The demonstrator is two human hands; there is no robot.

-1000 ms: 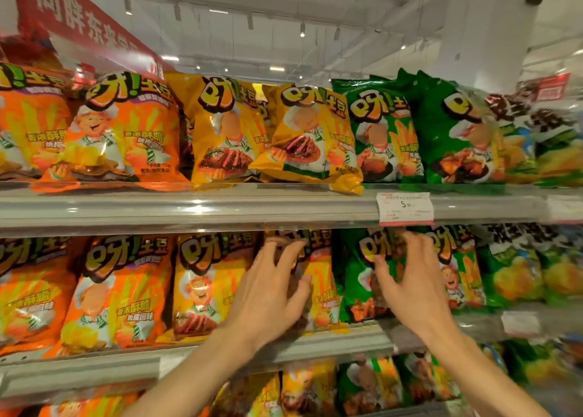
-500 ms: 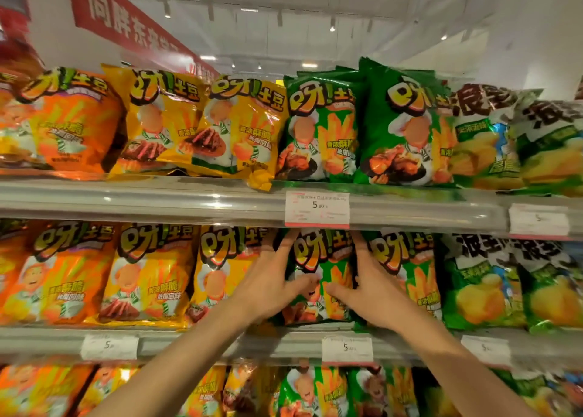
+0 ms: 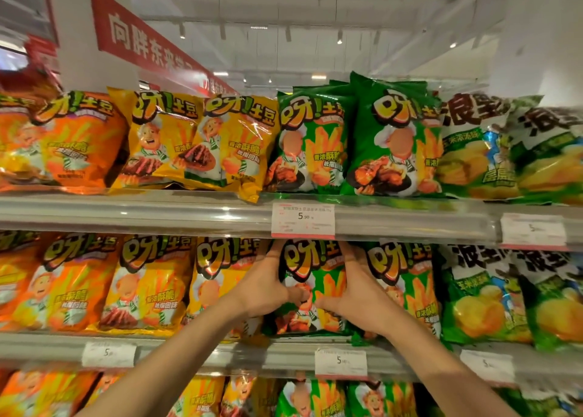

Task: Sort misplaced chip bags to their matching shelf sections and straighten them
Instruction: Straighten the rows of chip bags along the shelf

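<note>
A green chip bag stands upright on the middle shelf, at the left end of the green section. My left hand grips its left edge and my right hand grips its right edge, thumbs meeting on the front. To its left stand yellow bags and orange bags. Another green bag stands on its right, partly hidden by my right hand.
The top shelf holds orange, yellow and green bags in the same order, with light-green corn-chip bags at the right on both shelves. White price tags hang on the shelf rails. A lower shelf holds more bags.
The view has shifted right. My left hand left the yellow bags and both hands closed in on the green bag's two sides.
</note>
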